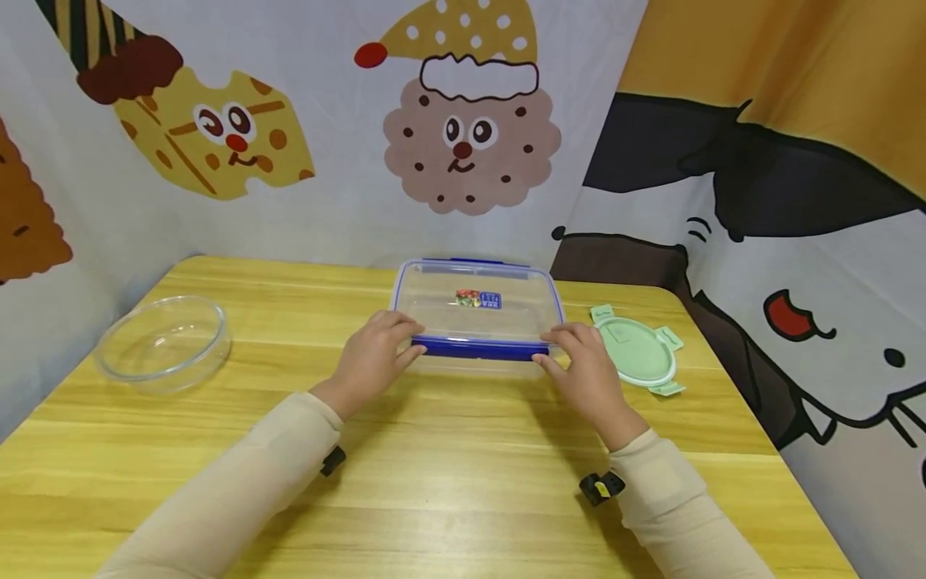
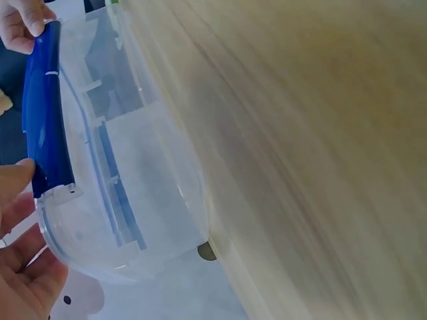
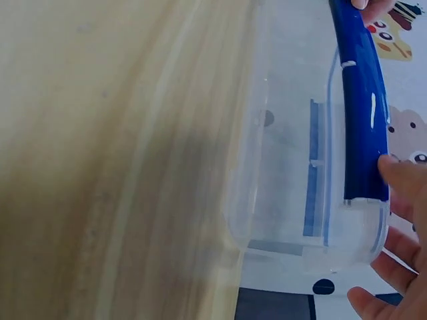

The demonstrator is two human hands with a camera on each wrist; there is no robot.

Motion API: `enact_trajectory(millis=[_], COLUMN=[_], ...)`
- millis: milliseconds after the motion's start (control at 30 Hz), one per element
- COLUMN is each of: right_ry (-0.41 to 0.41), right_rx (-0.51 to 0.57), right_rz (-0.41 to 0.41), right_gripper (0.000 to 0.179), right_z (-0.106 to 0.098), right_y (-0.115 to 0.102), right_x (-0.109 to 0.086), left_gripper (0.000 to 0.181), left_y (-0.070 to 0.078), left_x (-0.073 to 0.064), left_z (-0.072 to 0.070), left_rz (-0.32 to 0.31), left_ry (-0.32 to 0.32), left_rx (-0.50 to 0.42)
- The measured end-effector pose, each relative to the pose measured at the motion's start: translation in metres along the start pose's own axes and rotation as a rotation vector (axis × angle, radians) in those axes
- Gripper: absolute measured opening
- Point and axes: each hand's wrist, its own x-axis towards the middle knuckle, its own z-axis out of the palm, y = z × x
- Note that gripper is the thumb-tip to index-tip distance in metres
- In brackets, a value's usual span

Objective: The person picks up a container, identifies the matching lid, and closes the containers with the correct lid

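A clear plastic food container (image 1: 434,301) with a blue-edged lid stands near the back middle of the table. Its long blue latch (image 1: 477,349) runs along the side facing me. My left hand (image 1: 370,354) grips the near left corner; in the left wrist view its thumb rests at the end of the latch, with the other fingers at the lid's corner. At the near right corner, my right hand (image 1: 586,374) holds on likewise, thumb on the latch's other end in the right wrist view. Through the transparent walls, no contents show.
A round glass bowl (image 1: 202,366) sits on the left of the wooden table (image 1: 463,482). To the right of the container lies a round green lid (image 1: 637,350) with flaps standing out. A printed cloth (image 1: 333,225) hangs behind the table.
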Motion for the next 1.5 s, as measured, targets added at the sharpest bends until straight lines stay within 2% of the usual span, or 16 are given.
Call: enact_trajectory(millis=[67,233,400,533,600,700,800,900,1033,1133,1267,1500], right_ry=[-0.018,-0.040,-0.051,-0.077,-0.099,-0.140,-0.183,-0.212,-0.236,-0.238,-0.240,-0.251], right_rx=[0.056,0.192,0.266,0.368,0.432,0.533,0.645,0.756,0.865,0.910,0.929,0.936], right_rz=[0.030,0.109,0.202,0.332,0.407,0.506,0.585,0.644,0.705,0.745,0.763,0.762], right_gripper=[0.034,0.037,0.043,0.054,0.059,0.064,0.068,0.070,0.071,0.070,0.064,0.064], right_z=[-0.001,-0.004,-0.006,-0.008,-0.009,-0.010,-0.010,-0.009,-0.007,-0.005,-0.001,0.002], right_y=[0.001,0.004,0.012,0.017,0.018,0.019,0.017,0.015,0.015,0.015,0.015,0.015], right_x=[0.001,0.005,0.008,0.009,0.009,0.009,0.010,0.011,0.011,0.011,0.011,0.011], left_gripper=[0.032,0.039,0.047,0.057,0.063,0.070,0.075,0.077,0.076,0.075,0.074,0.073], left_y=[-0.001,-0.009,-0.018,-0.024,-0.027,-0.029,-0.030,-0.031,-0.033,-0.034,-0.035,-0.037], left_x=[0.001,0.000,0.003,0.007,0.008,0.009,0.009,0.009,0.008,0.008,0.009,0.009], left_z=[-0.001,-0.006,-0.006,-0.004,-0.003,-0.004,-0.004,-0.004,-0.002,-0.001,0.001,0.003], left_rz=[-0.055,-0.201,-0.289,-0.354,-0.409,-0.524,-0.639,-0.713,-0.746,-0.756,-0.768,-0.774], left_ry=[-0.021,-0.020,-0.044,-0.079,-0.100,-0.153,-0.194,-0.213,-0.239,-0.273,-0.293,-0.272], left_rx=[-0.049,-0.188,-0.269,-0.340,-0.407,-0.539,-0.656,-0.768,-0.869,-0.882,-0.881,-0.918])
